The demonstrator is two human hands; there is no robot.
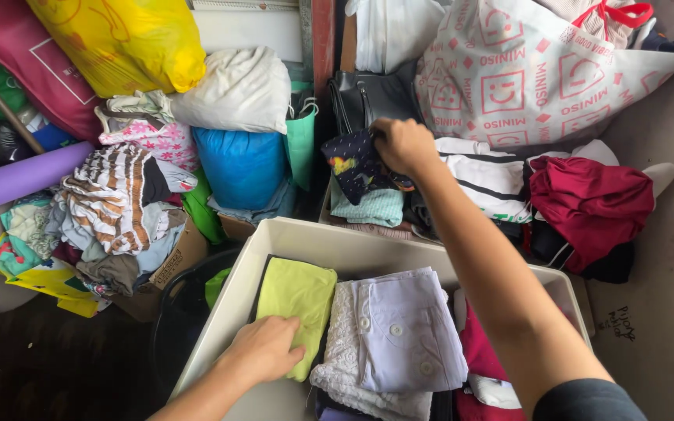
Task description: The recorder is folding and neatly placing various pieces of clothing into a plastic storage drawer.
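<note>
My right hand [404, 145] reaches out over the bin and grips a dark navy patterned garment [356, 166] on top of a stack of folded clothes behind it. My left hand [265, 348] rests flat on a folded lime-green cloth [298, 300] inside the white plastic bin [337, 248]. Beside the green cloth lie a folded pale lavender garment with buttons [407, 331], white lace fabric [345, 366] and dark red clothing [481, 355].
Behind the bin sit a teal folded item [368, 209], a white striped garment [489, 183] and a maroon one [590, 203]. A large white patterned bag [532, 74], yellow bag [126, 43], blue bundle [242, 165] and a heap of clothes [111, 210] crowd the back and left.
</note>
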